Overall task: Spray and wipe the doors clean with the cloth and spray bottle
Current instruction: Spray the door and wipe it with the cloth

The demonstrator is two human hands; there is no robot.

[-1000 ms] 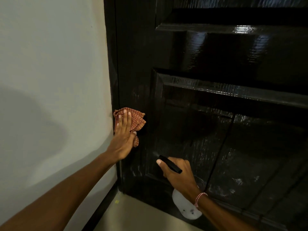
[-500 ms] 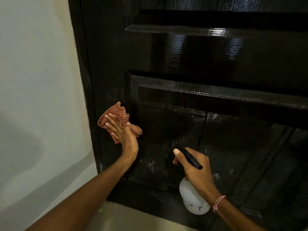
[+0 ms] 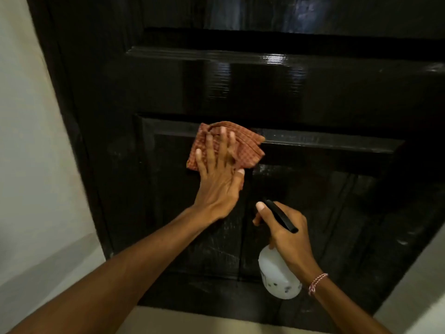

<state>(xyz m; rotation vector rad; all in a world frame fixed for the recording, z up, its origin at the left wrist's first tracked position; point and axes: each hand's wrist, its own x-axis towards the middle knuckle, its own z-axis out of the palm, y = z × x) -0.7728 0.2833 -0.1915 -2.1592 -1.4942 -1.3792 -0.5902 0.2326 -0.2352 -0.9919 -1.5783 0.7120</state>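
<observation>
Left hand (image 3: 216,179), fingers (image 3: 222,141) spread wide, flat on the checked cloth (image 3: 243,145), pressing it to the door (image 3: 313,92) at the lower panel's top-left corner, over the moulding ledge. Right hand (image 3: 289,235) wrapped round the spray bottle (image 3: 277,278), nozzle toward the panel. Advice: keep palm pressure even, run cloth along the ledge, then downward through the wet streaks.

Both forearms are bare, no sleeves showing; a thin pink-and-white braided thread bracelet (image 3: 317,283) circles the right wrist.
</observation>
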